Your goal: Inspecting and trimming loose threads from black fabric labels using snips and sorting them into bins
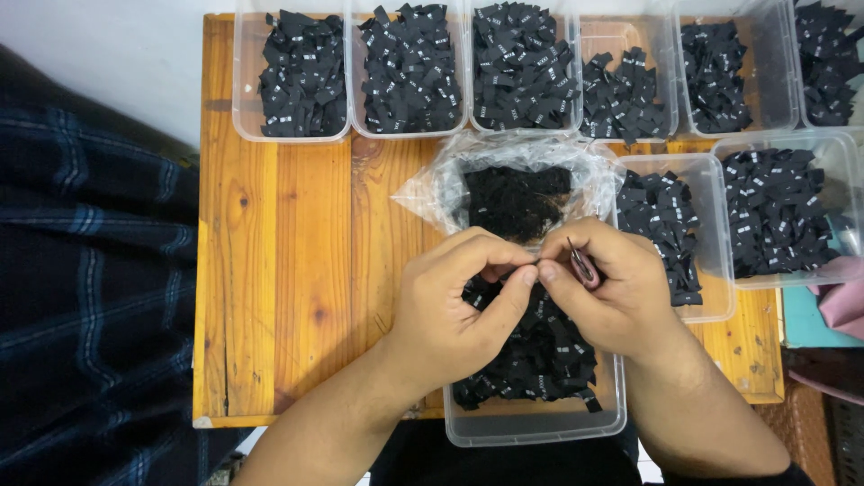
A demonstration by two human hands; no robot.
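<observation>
My left hand (pixel 454 301) and my right hand (pixel 612 288) meet over a clear plastic tub (pixel 531 427) of small black fabric labels (pixel 540 360) at the table's front edge. The fingertips of both hands pinch one small black label (pixel 533 265) between them. My right hand also holds small metal snips (pixel 581 264), their tips pointing up and away. Just behind the hands lies an open clear plastic bag (pixel 432 193) with a heap of black labels (pixel 516 200) inside.
A wooden table (pixel 288 270) carries several clear tubs of black labels: a row along the back (pixel 301 72) and two at the right (pixel 783 211). Dark plaid cloth (pixel 90 270) lies left of the table. Pink fabric (pixel 841 301) sits at the right edge.
</observation>
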